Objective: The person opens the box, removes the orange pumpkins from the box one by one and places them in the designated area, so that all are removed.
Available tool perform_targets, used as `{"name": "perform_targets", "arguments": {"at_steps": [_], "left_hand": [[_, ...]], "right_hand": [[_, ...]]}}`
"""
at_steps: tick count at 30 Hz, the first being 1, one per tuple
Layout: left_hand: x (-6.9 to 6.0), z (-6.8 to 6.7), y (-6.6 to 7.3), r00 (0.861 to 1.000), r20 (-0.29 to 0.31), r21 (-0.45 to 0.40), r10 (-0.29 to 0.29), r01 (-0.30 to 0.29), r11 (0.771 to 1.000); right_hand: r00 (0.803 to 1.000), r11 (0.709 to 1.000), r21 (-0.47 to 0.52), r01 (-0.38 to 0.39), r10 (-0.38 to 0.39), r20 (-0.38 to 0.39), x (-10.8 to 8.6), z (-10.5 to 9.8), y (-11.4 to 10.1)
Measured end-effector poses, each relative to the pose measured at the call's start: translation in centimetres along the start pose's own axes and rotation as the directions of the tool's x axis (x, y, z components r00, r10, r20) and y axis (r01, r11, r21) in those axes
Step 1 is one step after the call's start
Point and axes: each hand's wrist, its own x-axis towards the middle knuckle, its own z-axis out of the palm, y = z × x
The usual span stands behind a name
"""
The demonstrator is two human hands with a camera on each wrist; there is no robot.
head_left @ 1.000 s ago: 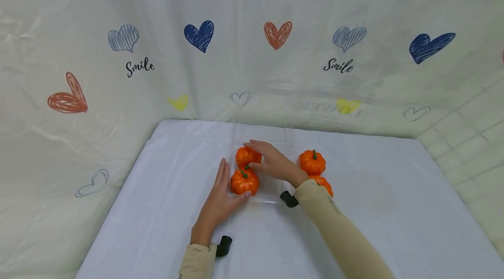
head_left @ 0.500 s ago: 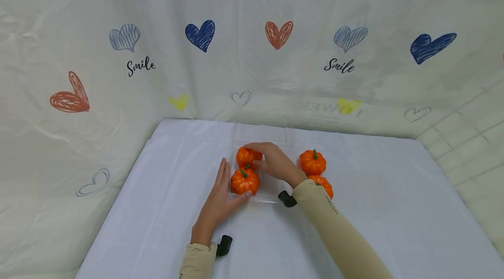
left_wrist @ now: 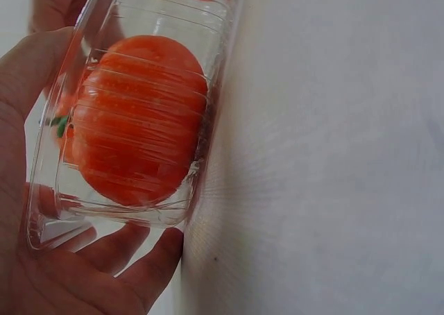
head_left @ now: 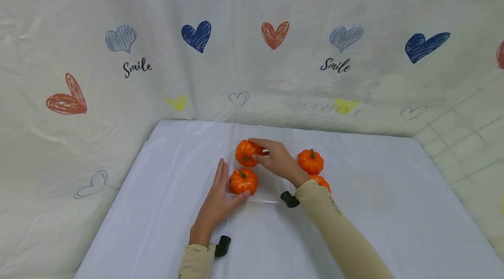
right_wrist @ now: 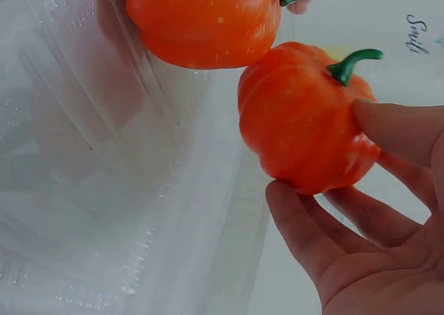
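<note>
A clear plastic clamshell container point(head_left: 271, 189) lies on the table. In its left half sits one small orange toy pumpkin point(head_left: 243, 182), its green stem up. My left hand point(head_left: 215, 204) rests against the container's near left corner; its straight fingers lie along the left side and its thumb touches the front. The left wrist view shows this pumpkin point(left_wrist: 142, 121) through the clear wall. With thumb and fingers, my right hand point(head_left: 277, 161) holds a second pumpkin point(head_left: 247, 153) behind the first, its stem tilted towards me. In the right wrist view, the held pumpkin point(right_wrist: 309, 121) appears between thumb and fingertips.
Two more toy pumpkins stand right of the container: a rear pumpkin point(head_left: 310, 162) and a front pumpkin point(head_left: 320, 182) partly hidden by the right sleeve. The container's transparent lid point(head_left: 260, 131) lies folded back. A white curtain with printed hearts hangs behind the white-covered table point(head_left: 374, 191).
The right hand has lifted the rear pumpkin slightly and tipped it, so its stem now faces me and a gap shows between the two pumpkins. The left hand stays in place.
</note>
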Motion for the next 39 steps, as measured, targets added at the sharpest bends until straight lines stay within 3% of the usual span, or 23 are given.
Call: {"name": "perform_targets", "arguments": {"at_steps": [5,11,19,29,39], "left_hand": [[-0.2,-0.2,-0.2,1.0,-0.012,0.0,-0.004,0.004,1.0],[-0.3,0.0,-0.1,1.0,-0.002,-0.011,-0.022,0.022,1.0],[-0.1,0.4,0.1,1.0,0.001,-0.012,-0.018,0.018,1.0],[-0.1,0.2,0.3,1.0,0.005,0.006,-0.014,0.014,1.0],[-0.2,0.0,-0.1,1.0,-0.009,0.015,0.017,-0.017,1.0]], "right_hand": [[0.999,0.998,0.058,-0.022,0.023,-0.027,-0.5,0.0,0.3],[0.993,0.984,0.143,-0.102,0.109,-0.042,-1.3,-0.2,0.4],[0.986,0.976,0.174,-0.131,0.147,-0.078,-2.4,-1.5,0.1],[0.96,0.945,0.244,-0.22,0.254,-0.119,-4.0,-3.3,0.7],[0.939,0.94,0.236,-0.247,0.292,-0.181,-5.4,-5.5,1.3]]}}
